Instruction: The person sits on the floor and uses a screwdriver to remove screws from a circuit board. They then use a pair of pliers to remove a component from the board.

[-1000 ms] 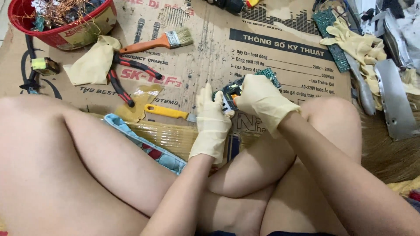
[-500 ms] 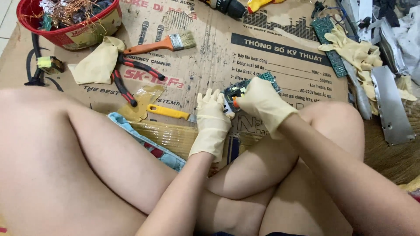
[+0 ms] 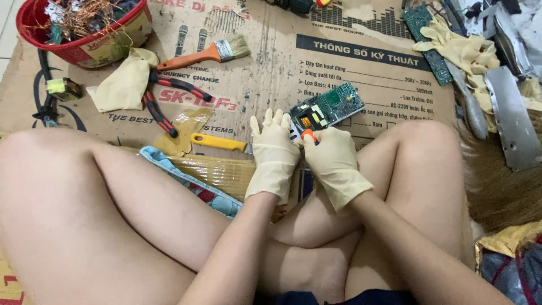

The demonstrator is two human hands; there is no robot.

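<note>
Board: green circuit board (image 3: 328,106) lies on the cardboard (image 3: 271,68).
Left hand (image 3: 275,153): your gloved fingers steady the board's edge.
Right hand (image 3: 334,161): clamped on an orange-tipped tool (image 3: 307,135).

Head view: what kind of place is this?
Likely an informal floor workspace for stripping electronics: flattened cardboard as a mat, a circuit board in gloved hands, a red basin of tangled wire, pliers nearby.

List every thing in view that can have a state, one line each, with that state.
left hand: gloved, fingers straight, against the circuit board
right hand: gloved, closed on an orange-handled tool
circuit board: tilted, held over the cardboard
orange-handled tool: gripped, tip hidden
pliers: handles spread, lying flat
red bowl: upright, full of wire scraps
paintbrush: lying flat, unused
yellow-handled tool: lying flat
</note>
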